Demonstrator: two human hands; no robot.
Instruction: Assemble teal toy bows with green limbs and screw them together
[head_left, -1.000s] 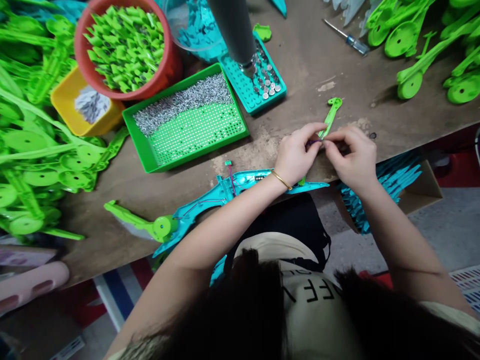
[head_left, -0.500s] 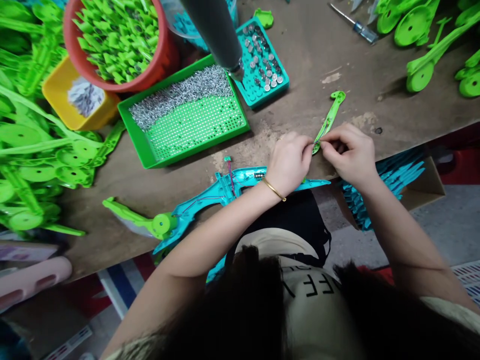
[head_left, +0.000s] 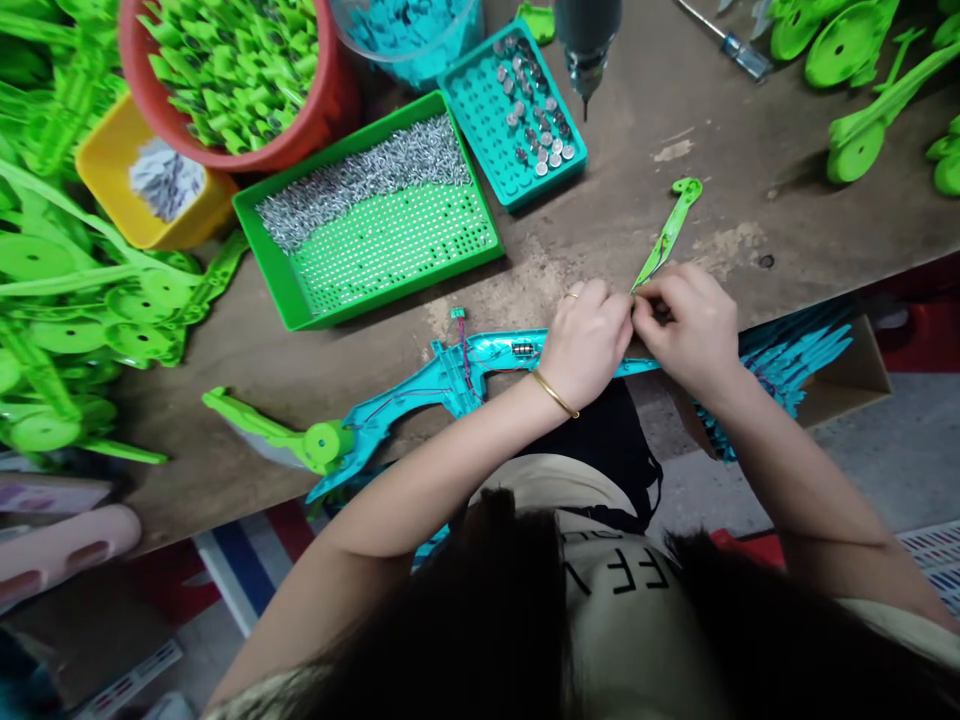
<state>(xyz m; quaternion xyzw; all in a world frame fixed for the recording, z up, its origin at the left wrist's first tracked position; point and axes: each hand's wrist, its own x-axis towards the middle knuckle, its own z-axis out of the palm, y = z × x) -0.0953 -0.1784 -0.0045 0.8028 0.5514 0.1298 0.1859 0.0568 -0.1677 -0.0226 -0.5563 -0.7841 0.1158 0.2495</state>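
My left hand (head_left: 589,340), with a gold bangle at the wrist, is closed at the near end of a slim green plastic arm (head_left: 679,215). My right hand (head_left: 690,325) pinches beside it, fingertips almost meeting the left ones; what sits between them is too small to make out. A thin dark strand runs along the green arm. Below and left lies a blue plastic bow-shaped half shell (head_left: 405,385), partly hidden by my left hand. It carries red wires, a small spring and a green end piece (head_left: 324,447).
A green tray of screws (head_left: 390,220), a teal tray of small metal discs (head_left: 517,120) and a red tub of green parts (head_left: 232,80) stand at the back. A power screwdriver (head_left: 589,45) hangs overhead. A screwdriver (head_left: 742,55) lies at right; a carton (head_left: 847,375) stands below the edge.
Both hands have shifted slightly toward me and now cover the near end of the green arm. The hanging screwdriver has swung right, off the teal tray.
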